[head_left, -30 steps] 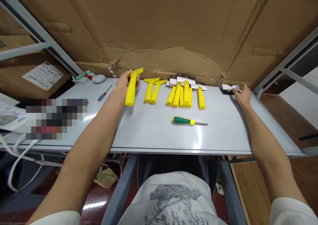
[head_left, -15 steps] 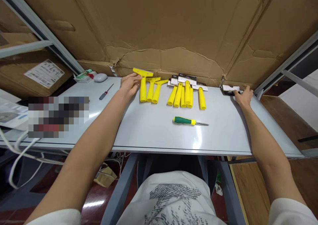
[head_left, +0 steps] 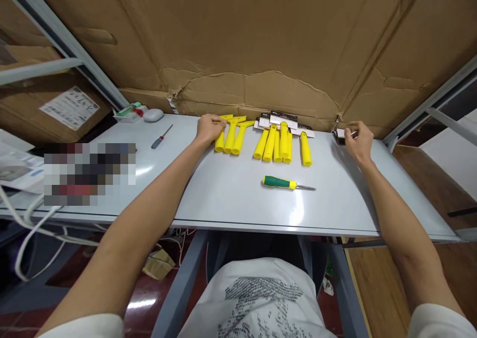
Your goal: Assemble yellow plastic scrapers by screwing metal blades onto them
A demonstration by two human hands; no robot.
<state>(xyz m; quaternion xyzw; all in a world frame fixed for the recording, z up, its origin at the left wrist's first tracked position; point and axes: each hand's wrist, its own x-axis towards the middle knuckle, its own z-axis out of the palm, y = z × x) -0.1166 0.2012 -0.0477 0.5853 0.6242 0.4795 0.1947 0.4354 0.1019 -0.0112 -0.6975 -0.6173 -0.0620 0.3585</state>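
Note:
My left hand (head_left: 209, 128) is closed on the leftmost yellow scraper (head_left: 219, 142), covering part of its head. Two similar scrapers (head_left: 239, 138) lie right beside it, their angled heads toward the cardboard. At the far right, the curled fingers of my right hand (head_left: 359, 138) grip a small black-and-white box (head_left: 340, 136) and hide much of it. Several yellow handles (head_left: 284, 141) lie in the middle, their upper ends against flat black-and-white packets (head_left: 283, 118). One more yellow handle (head_left: 306, 150) lies apart to their right.
A green-and-yellow screwdriver (head_left: 279, 182) lies nearer the front edge. Toward the left are a smaller screwdriver (head_left: 158, 142), a white mouse (head_left: 153, 115) and a small tray of items (head_left: 128, 113). Large cardboard (head_left: 238, 35) stands along the back, with metal frame posts at both sides.
My left hand has moved right and lowered the scraper beside the two others. My right hand has shifted slightly left, its fingers drawn together over the box.

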